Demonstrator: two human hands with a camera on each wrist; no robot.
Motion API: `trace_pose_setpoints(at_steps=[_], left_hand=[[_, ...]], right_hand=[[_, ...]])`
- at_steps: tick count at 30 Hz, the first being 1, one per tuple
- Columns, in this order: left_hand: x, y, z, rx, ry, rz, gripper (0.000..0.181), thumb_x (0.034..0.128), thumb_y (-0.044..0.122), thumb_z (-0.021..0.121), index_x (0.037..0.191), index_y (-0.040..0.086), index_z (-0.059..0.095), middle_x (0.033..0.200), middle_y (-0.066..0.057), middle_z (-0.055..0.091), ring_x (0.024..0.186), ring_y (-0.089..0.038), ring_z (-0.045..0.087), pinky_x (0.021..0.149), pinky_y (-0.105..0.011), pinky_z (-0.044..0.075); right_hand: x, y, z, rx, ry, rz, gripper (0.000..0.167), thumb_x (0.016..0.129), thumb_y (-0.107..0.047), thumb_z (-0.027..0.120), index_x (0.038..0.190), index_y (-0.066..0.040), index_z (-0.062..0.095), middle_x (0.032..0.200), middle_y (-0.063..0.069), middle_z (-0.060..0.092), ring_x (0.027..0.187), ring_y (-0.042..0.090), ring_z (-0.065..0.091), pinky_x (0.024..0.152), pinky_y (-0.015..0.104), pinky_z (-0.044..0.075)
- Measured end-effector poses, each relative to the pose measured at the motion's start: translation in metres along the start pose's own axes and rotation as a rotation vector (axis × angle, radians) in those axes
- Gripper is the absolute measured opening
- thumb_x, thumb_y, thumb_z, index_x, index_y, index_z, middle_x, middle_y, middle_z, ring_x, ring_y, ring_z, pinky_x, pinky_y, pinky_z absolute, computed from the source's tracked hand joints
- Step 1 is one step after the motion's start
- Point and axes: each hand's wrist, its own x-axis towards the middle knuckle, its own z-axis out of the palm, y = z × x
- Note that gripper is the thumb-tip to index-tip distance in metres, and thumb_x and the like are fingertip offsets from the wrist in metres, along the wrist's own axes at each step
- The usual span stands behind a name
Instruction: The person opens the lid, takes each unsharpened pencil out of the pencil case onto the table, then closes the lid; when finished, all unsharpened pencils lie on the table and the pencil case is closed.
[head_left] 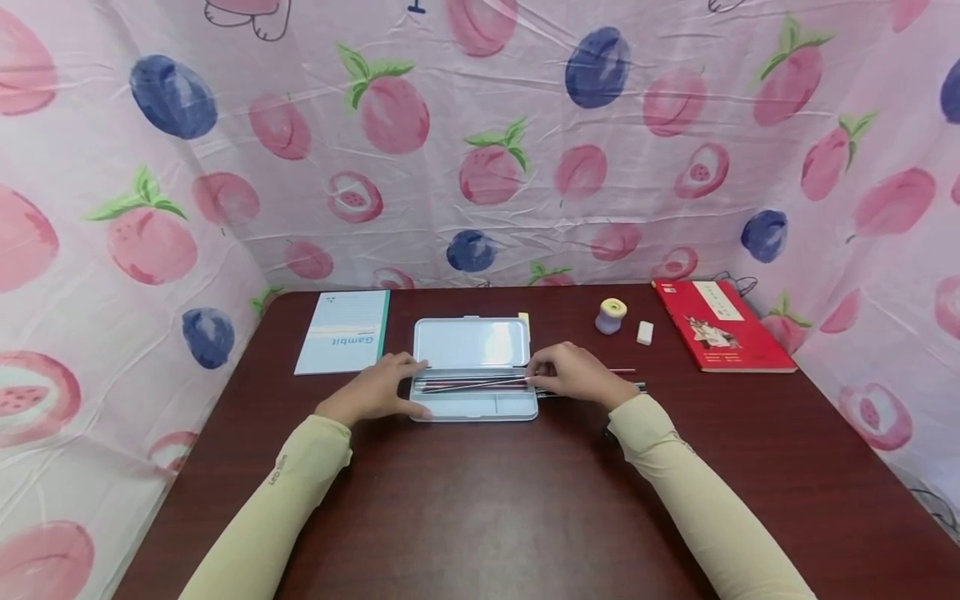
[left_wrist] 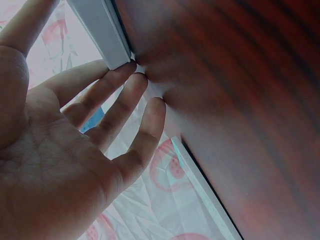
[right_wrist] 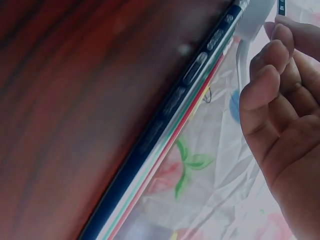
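Observation:
A pale blue pencil case (head_left: 457, 407) lies with its lid (head_left: 468, 343) folded back, and several pencils (head_left: 450, 384) rest in its rear compartment. My left hand (head_left: 378, 387) spans the case's left end, thumb at the front corner and index finger near the hinge. Its fingers are spread and fairly straight in the left wrist view, touching the case end (left_wrist: 112, 47). With thumb and forefinger, my right hand (head_left: 573, 372) pinches the end of a slim dark pencil (right_wrist: 281, 7) over the case's right end. More pencils (right_wrist: 192, 82) lie on the table beneath that hand.
A Gambit notebook (head_left: 345, 329) lies left of the case. Back right are a yellow-and-purple round object (head_left: 611, 317), a white eraser (head_left: 645, 333) and a red book (head_left: 723, 325). Something small and yellow (head_left: 524, 320) shows behind the lid. Printed cloth (head_left: 517, 225) hangs around the table (head_left: 480, 500).

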Motion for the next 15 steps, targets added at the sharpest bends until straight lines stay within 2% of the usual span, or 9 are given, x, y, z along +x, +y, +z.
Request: trace_pose_setpoints(at_steps=[6,15], left_hand=[[0.001,-0.001,0.0,0.011,-0.002,0.013,0.101,0.0822,0.06,0.087,0.163,0.016,0.046,0.158,-0.016,0.051,0.138,-0.034,0.049,0.12,-0.06,0.045],[0.0,0.001,0.001,0.003,-0.003,-0.001,0.101,0.0821,0.059,0.088,0.164,0.016,0.045,0.158,-0.016,0.051,0.138,-0.034,0.049,0.121,-0.059,0.044]], right_hand=[[-0.011,0.014,-0.01,0.121,0.017,0.062,0.006,0.094,-0.016,0.083,0.093,-0.011,0.083,0.081,-0.005,0.076,0.071,0.007,0.058,0.067,0.023,0.052],[-0.041,0.029,-0.027,0.174,0.061,0.137,0.004,0.092,-0.014,0.084,0.095,-0.011,0.084,0.083,-0.002,0.078,0.072,0.01,0.059,0.065,0.023,0.052]])
